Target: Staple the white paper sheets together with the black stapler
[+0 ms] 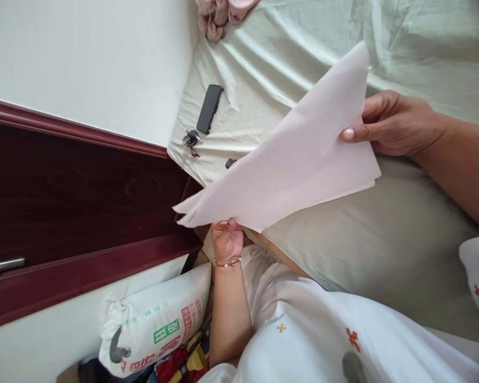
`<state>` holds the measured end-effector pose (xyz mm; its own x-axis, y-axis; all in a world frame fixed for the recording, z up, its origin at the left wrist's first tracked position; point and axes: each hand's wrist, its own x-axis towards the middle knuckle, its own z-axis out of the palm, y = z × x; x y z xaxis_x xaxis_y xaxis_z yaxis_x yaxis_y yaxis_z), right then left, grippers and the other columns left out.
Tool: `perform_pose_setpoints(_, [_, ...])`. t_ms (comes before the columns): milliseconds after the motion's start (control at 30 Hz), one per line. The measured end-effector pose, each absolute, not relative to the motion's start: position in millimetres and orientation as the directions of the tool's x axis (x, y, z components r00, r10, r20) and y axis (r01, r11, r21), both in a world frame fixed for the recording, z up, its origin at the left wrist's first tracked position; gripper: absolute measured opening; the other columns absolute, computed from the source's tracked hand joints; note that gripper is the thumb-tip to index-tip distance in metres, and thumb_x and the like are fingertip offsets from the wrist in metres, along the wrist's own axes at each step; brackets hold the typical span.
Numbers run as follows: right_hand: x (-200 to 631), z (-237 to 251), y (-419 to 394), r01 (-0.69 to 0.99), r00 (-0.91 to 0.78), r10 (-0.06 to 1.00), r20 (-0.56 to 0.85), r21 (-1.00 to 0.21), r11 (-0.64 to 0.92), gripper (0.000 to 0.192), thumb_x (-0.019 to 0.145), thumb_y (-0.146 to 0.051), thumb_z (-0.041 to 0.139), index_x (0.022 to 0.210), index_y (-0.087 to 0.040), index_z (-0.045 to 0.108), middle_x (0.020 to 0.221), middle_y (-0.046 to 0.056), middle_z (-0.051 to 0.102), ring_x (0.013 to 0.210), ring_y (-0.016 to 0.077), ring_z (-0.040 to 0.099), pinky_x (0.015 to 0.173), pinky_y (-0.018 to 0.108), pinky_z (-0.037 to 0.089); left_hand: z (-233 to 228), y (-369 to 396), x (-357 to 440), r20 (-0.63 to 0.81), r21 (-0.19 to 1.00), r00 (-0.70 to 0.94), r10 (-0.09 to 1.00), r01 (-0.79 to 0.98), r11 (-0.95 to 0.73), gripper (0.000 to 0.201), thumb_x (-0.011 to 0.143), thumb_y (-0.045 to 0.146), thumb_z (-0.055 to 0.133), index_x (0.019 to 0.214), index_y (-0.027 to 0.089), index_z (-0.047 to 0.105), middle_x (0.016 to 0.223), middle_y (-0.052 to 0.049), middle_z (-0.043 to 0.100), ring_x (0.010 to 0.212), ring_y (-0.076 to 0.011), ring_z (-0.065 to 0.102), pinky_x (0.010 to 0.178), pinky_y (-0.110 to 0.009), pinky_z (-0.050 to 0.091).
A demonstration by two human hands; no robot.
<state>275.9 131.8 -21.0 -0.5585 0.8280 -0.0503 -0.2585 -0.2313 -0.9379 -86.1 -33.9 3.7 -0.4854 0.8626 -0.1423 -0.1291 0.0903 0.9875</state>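
Observation:
A large white sheet of paper [287,154], with more than one layer showing at its edges, slants across the middle of the view above the bed. My left hand [228,242], wearing a red string bracelet [228,264], pinches the lower edge near the left end; some of its fingers are behind the paper. At the other end my right hand [401,122] grips the right side, thumb on the near face and fingers mostly hidden behind.
On the pale green bedsheet [247,80] lie a black phone-like object [209,109], keys [191,139] and a partly covered small dark object [230,163]. Pink cloth [213,18] is at the top. A dark red door [83,186] and a printed white sack [159,319] stand left.

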Motion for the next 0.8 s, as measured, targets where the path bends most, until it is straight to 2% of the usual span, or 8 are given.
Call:
perform_pose_setpoints(67, [277,-21,132,-0.214,-0.586,0.807,-0.077,-0.946,-0.245,0.041,0.076,-0.046,0.085,0.109,-0.022,0.078,0.118,0.003,0.078,0.115,0.0336,0.071,0.105,0.064,0.052,-1,-33,-78,-0.139,0.99,-0.474,0.87,-0.072,0.12,0.039,0.054,0.038,0.099,0.084,0.025,0.076,0.094,-0.001,0.08,0.116,-0.0226,0.07,0.115,-0.041,0.047])
perform_pose_setpoints(167, [278,-23,135,-0.096,-0.643,0.757,-0.118,-0.968,-0.233,0.048,0.074,-0.048,0.086,0.111,-0.019,0.077,0.117,0.008,0.078,0.109,0.0329,0.073,0.1,0.06,0.057,-7,-29,-65,-0.127,0.989,-0.496,0.859,0.003,0.148,0.056,0.061,0.042,0.096,0.111,0.026,0.076,0.123,-0.005,0.076,0.135,-0.0229,0.06,0.122,-0.039,0.038])
perform_pose_setpoints(300, [275,-26,138,0.032,-0.703,0.702,-0.12,-0.99,-0.137,0.058,0.069,-0.044,0.089,0.12,-0.019,0.073,0.119,0.008,0.077,0.112,0.0311,0.071,0.102,0.054,0.058,-5,-21,-58,-0.043,0.994,-0.562,0.826,0.06,0.093,0.062,0.068,0.046,0.092,0.124,0.028,0.071,0.138,-0.006,0.07,0.142,-0.0235,0.054,0.126,-0.04,0.033])
perform_pose_setpoints(433, [272,-26,135,-0.036,-0.619,0.785,-0.018,-0.998,-0.051,0.045,0.073,-0.045,0.086,0.108,-0.019,0.076,0.117,0.007,0.078,0.114,0.0302,0.069,0.107,0.057,0.054,10,-18,-58,0.102,0.988,-0.544,0.833,0.155,-0.02,0.057,0.071,0.046,0.09,0.123,0.033,0.071,0.141,-0.002,0.068,0.144,-0.0237,0.052,0.127,-0.041,0.034])
perform_pose_setpoints(533, [272,-21,132,-0.064,-0.526,0.849,0.04,-0.998,0.008,0.045,0.07,-0.047,0.087,0.105,-0.02,0.077,0.116,0.004,0.078,0.115,0.0313,0.068,0.108,0.06,0.052,16,-19,-59,0.155,0.977,-0.521,0.839,0.207,-0.052,0.05,0.073,0.048,0.088,0.12,0.038,0.072,0.141,0.001,0.068,0.145,-0.0238,0.051,0.125,-0.041,0.038])
perform_pose_setpoints(633, [271,-15,132,-0.055,-0.52,0.852,0.064,-0.998,0.042,0.046,0.068,-0.048,0.088,0.103,-0.021,0.076,0.116,0.005,0.078,0.115,0.0328,0.068,0.107,0.059,0.054,9,-21,-67,0.166,0.97,-0.509,0.845,0.238,-0.047,0.051,0.071,0.049,0.089,0.117,0.033,0.073,0.135,-0.002,0.071,0.141,-0.0252,0.056,0.123,-0.042,0.04])
perform_pose_setpoints(700, [271,-13,133,-0.008,-0.557,0.829,0.059,-0.998,0.066,0.045,0.068,-0.048,0.088,0.102,-0.022,0.075,0.118,0.006,0.077,0.114,0.0329,0.068,0.105,0.056,0.056,-1,-22,-77,0.141,0.969,-0.495,0.858,0.247,-0.016,0.052,0.069,0.047,0.09,0.113,0.027,0.073,0.127,-0.006,0.075,0.135,-0.0267,0.061,0.121,-0.043,0.042])
perform_pose_setpoints(800, [270,-16,136,0.08,-0.585,0.81,0.029,-0.993,0.093,0.05,0.07,-0.05,0.087,0.11,-0.022,0.074,0.123,0.007,0.075,0.114,0.0324,0.068,0.105,0.052,0.057,-17,-24,-89,-0.051,0.97,-0.521,0.852,0.178,0.167,0.047,0.067,0.043,0.092,0.104,0.02,0.074,0.116,-0.009,0.078,0.131,-0.0268,0.064,0.12,-0.043,0.041])
